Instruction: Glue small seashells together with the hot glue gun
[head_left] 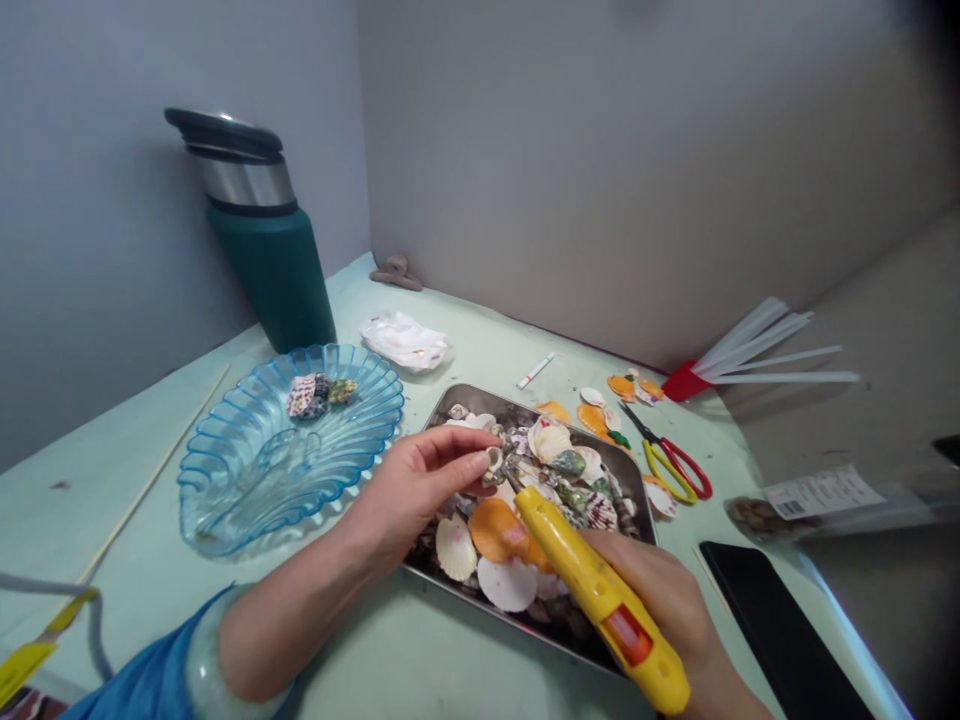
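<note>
My left hand (420, 490) pinches a small pale shell (493, 460) between thumb and fingers, above the metal tray (465, 398). My right hand (671, 610) grips a yellow glue gun (600, 590), whose nozzle touches the small shell. The tray holds several shells: orange, white, striped and greenish ones. A blue shell-shaped glass dish (285, 450) lies left of the tray with three small shells (319, 393) stuck near its far rim.
A teal flask (259, 240) stands at the back left. A white wrapper (405, 340), scissors with red and yellow handles (671, 462), loose orange shells (600, 410), glue sticks (757, 350), a black phone (780, 630) and a thin wooden stick (157, 470) lie around.
</note>
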The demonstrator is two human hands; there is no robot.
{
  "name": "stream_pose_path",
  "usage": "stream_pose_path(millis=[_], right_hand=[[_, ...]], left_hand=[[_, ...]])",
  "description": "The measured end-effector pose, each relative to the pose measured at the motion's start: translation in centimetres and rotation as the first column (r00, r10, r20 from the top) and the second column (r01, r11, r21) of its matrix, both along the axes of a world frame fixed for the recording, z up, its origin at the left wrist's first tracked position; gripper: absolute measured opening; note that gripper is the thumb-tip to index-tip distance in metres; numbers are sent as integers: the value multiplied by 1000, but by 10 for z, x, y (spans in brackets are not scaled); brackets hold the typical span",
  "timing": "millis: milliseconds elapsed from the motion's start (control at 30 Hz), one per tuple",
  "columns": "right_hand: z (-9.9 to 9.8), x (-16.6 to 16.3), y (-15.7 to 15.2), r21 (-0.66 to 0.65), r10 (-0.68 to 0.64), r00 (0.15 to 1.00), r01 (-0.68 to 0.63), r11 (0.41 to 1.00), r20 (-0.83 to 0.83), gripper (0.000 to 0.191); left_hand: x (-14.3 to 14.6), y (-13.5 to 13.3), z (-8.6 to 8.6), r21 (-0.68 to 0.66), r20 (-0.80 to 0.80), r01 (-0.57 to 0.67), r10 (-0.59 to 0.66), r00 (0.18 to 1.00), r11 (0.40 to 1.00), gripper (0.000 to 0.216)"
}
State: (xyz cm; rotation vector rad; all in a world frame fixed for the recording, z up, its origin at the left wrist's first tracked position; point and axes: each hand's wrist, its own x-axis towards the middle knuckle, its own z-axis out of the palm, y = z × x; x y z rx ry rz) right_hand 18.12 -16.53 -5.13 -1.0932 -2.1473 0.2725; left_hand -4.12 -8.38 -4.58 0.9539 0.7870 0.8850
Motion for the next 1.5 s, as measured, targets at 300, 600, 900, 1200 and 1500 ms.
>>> stream_pose_path(millis=[300,600,900,1200,1500], right_hand=[[8,-8,-1,97,-64,998,66,993,-24,18],[9,-7,0,84,-57,998,59,995,-27,16],[3,-3,-2,110,-62,998,63,992,-10,18],[6,-5,-2,85,-76,997,78,993,-23,18],[5,-5,-1,75,-76,997,76,994,-11,19]], left_hand=[[-1,2,-2,-2,57,-15,16,998,1000,19],[-1,1,-2,-9,66,-16,17,998,1000,20],[-1,2,0,-24,72,-15,16,997,1000,21],[0,2,0,-34,69,-15,17,997,999,21],[-2,0,-1,-31,62,0,2,998,1000,20]])
